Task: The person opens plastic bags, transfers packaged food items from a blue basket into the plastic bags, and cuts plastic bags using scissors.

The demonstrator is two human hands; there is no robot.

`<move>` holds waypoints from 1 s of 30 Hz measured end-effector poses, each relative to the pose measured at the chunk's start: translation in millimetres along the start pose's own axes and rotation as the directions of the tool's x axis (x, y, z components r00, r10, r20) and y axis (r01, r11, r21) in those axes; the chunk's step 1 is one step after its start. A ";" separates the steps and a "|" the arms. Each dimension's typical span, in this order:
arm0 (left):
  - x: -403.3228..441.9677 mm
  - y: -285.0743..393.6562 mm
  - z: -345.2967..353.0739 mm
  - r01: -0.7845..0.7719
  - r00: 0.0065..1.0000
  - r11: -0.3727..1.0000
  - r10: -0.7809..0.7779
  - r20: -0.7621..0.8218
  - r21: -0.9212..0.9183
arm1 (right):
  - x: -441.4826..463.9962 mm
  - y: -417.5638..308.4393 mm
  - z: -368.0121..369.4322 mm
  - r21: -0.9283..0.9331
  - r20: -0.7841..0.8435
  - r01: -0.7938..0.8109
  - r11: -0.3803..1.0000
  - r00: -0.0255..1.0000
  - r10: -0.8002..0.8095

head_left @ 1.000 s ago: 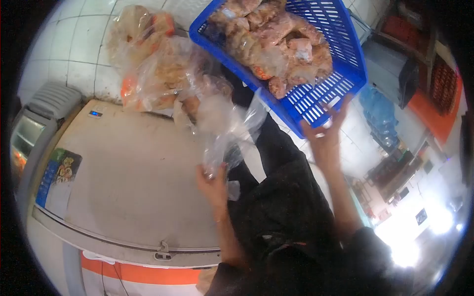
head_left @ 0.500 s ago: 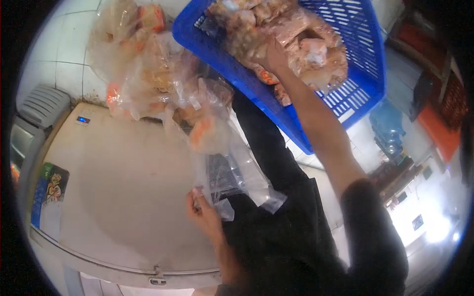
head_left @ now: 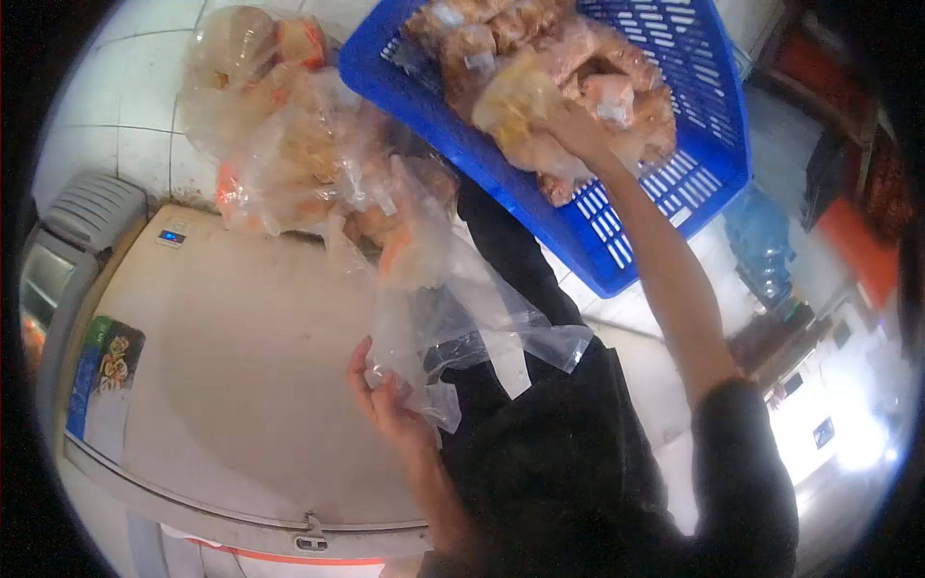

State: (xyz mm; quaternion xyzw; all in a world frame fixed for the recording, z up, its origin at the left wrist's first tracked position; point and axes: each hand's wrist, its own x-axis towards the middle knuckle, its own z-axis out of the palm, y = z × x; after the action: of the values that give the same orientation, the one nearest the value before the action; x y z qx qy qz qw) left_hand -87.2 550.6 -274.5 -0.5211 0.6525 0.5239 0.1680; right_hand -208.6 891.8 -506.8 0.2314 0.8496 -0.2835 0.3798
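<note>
My right hand [head_left: 576,133] is closed on a clear plastic bag [head_left: 520,101] with yellowish contents, lying on top of other packs in a blue basket [head_left: 602,279]. Those packs [head_left: 636,72] hold brownish-pink, meat-like pieces in clear plastic. On the left, my left hand [head_left: 393,405] has its fingers apart beside the loose edge of a long clear plastic bag [head_left: 453,332]. Its fingertips seem to touch the film. Something orange and pale [head_left: 409,255] shows in that bag's far end.
A white chest freezer lid [head_left: 231,356] carries a small blue display [head_left: 171,237] and a leaflet [head_left: 118,358]. Several filled plastic bags [head_left: 289,135] are heaped at its far end, against a tiled wall [head_left: 140,87]. Blue plastic bottles [head_left: 761,250] stand at the right.
My right hand has drawn the bag with yellowish contents a little toward me within the basket. The left fingers have spread from the film, and the long bag's loose end has shifted right.
</note>
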 end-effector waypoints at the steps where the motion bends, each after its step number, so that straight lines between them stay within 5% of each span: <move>1: 0.4 3.0 6.5 0.021 0.998 1.000 -0.022 -0.055 -0.019 | -20.1 9.7 -17.4 0.039 -0.002 0.060 0.997 0.998 -0.060; 5: 23.0 8.6 3.5 -0.204 0.951 0.973 0.171 0.256 0.108 | -114.0 0.8 -97.1 0.300 0.058 0.118 0.947 0.988 -0.142; 7: 45.3 4.8 3.3 -0.245 0.839 0.969 0.200 0.507 0.023 | -147.0 -21.0 -136.0 0.418 0.309 0.029 0.908 0.935 -0.172; 11: 32.8 39.3 28.9 -0.185 0.568 0.983 0.104 0.817 0.004 | -185.2 -123.5 -187.8 0.169 0.654 0.279 0.945 0.686 -0.319; 13: 15.6 36.7 28.6 -0.136 0.529 0.989 0.129 0.839 -0.066 | -186.3 -164.2 -182.3 0.119 0.761 0.438 0.891 0.536 -0.365; 17: -9.6 39.7 6.0 0.190 0.518 0.941 0.147 0.843 -0.280 | -187.5 -223.4 -158.3 -0.049 0.861 0.576 0.816 0.439 -0.258; 19: -18.7 45.9 -2.1 0.189 0.609 0.964 0.034 0.793 -0.186 | -195.5 -258.1 -157.7 -0.110 0.893 0.621 0.776 0.405 -0.198; 22: -7.7 34.2 -12.6 0.259 0.676 0.946 -0.035 0.736 -0.193 | -222.2 -244.8 -151.3 -0.070 0.544 0.748 0.661 0.584 -0.603; 24: -6.3 25.8 -15.1 0.301 0.691 0.917 -0.020 0.723 -0.262 | -235.8 -222.5 -142.9 -0.180 -0.116 0.693 0.699 0.690 -0.714; 25: -5.4 25.9 -14.3 0.296 0.695 0.905 0.016 0.719 -0.306 | -242.7 -212.2 -137.1 -0.211 -0.446 0.653 0.727 0.597 -0.666; 26: -5.0 27.0 -13.3 0.288 0.701 0.893 0.050 0.712 -0.346 | -257.6 -204.0 -129.7 0.059 -0.521 0.626 0.777 0.683 -0.511; 30: -9.9 53.5 -10.6 0.053 0.691 0.930 0.229 0.685 -0.364 | -294.5 -162.7 -51.9 0.390 -0.392 0.424 0.818 0.880 -0.269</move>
State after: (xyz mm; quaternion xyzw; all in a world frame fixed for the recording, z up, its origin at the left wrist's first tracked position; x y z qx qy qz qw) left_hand -125.6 541.6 -235.5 -0.2642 0.4537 0.8015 0.2863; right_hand -156.3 754.4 -199.7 0.1976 0.8345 -0.5021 0.1119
